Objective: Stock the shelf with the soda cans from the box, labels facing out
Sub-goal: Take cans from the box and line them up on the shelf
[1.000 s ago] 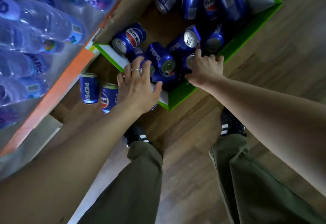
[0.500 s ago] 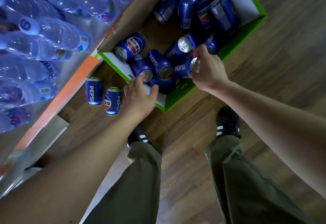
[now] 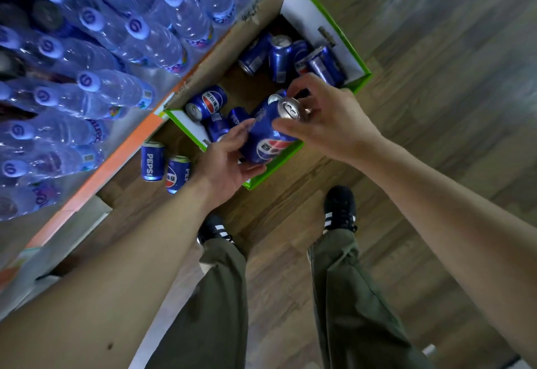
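Both hands hold one blue can [image 3: 266, 139] above the box's near corner: the left hand [image 3: 229, 162] cups its lower side, the right hand [image 3: 325, 124] pinches its silver top. Two cans [image 3: 164, 166] stand on the bottom shelf [image 3: 122, 191]. The green-edged box [image 3: 293, 153] on the floor holds more cans [image 3: 286, 59], lying jumbled; the hands hide some. Water bottles [image 3: 96, 57] crowd the shelf above.

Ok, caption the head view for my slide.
Both hands, left hand and right hand, lift a Pepsi can above the green-edged box beside the shelf.
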